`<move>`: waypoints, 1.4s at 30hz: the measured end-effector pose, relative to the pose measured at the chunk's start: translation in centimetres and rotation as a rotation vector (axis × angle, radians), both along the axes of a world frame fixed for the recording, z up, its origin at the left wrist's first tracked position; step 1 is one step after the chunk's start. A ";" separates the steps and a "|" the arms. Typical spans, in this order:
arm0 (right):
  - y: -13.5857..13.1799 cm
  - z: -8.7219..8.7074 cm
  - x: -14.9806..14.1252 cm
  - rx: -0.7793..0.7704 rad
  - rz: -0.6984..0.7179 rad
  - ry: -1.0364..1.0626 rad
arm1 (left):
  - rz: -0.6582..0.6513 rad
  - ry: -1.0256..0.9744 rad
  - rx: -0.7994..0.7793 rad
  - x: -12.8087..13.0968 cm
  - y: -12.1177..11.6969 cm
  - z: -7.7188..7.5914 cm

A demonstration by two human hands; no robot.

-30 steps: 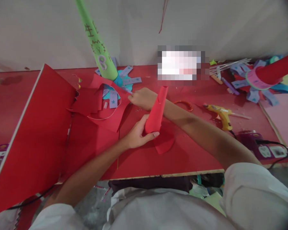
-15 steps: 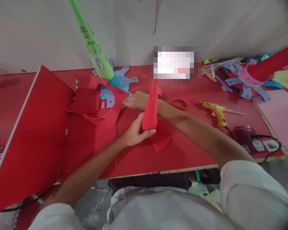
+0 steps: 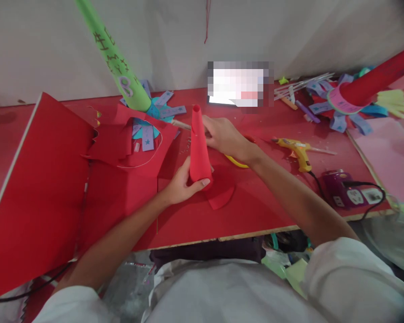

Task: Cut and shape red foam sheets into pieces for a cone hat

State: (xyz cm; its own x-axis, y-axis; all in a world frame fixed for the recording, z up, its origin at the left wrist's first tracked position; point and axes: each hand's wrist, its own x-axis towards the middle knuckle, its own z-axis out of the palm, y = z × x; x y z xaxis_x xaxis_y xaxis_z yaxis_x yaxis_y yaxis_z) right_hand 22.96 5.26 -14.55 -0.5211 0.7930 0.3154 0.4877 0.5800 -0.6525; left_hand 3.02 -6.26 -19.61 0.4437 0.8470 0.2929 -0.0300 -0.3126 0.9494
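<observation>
A red paper cone (image 3: 200,152) stands narrow end up in front of me, with a small hole at its tip. My left hand (image 3: 188,181) is wrapped round its wide base, thumb in front. Just behind the cone's upper part, my right hand (image 3: 224,137) has its fingers closed on a slim greyish stick-like tool (image 3: 181,124), which pokes out to the left; its middle is hidden by the cone. A red paper flap (image 3: 222,193) lies by the base. Under my right wrist shows a yellow looped handle (image 3: 237,161), partly covered.
A green paper cone (image 3: 128,80) with purple strips stands at the back left, beside cut red paper (image 3: 168,143). To the left rises a red board (image 3: 37,179). On the right lie a yellow glue gun (image 3: 296,150), a purple power socket (image 3: 341,188) and another red cone (image 3: 373,89).
My right hand has moved from the cone's left, at the cut paper, to its right side, bringing the stick-like tool up behind it. The left hand keeps its hold; the view has shifted slightly.
</observation>
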 end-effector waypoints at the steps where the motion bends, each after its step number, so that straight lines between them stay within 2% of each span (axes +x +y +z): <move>1: -0.5 0.0 0.5 -0.014 -0.031 0.056 | -0.003 -0.010 0.008 0.0 0.0 -0.1; 5: -2.2 -0.8 1.8 -0.117 -0.169 0.402 | -0.012 -0.029 0.015 0.0 0.1 -0.6; 9: -4.6 -2.0 2.5 -0.202 -0.178 0.598 | 0.005 -0.012 -0.006 -0.2 0.0 -0.7; 13: -7.1 -3.0 2.5 -0.186 -0.172 0.603 | 0.000 0.004 -0.006 -0.3 -0.1 -0.7; 17: -8.0 -4.1 2.1 -0.172 -0.176 0.604 | -0.009 -0.012 0.032 -0.2 0.1 -0.5; 22: -8.0 -4.9 1.8 -0.248 -0.168 0.635 | 0.004 -0.137 0.112 0.1 0.3 0.3; 29: -8.1 -4.4 2.4 -0.252 -0.116 0.620 | 0.103 -0.161 0.097 0.1 0.1 1.9; 36: -8.1 -4.1 2.1 -0.305 0.082 0.491 | 0.110 -0.175 0.093 0.2 -0.2 2.3; 42: -7.6 -5.2 2.4 -0.301 0.065 0.485 | 0.090 -0.200 0.082 0.4 -0.2 1.9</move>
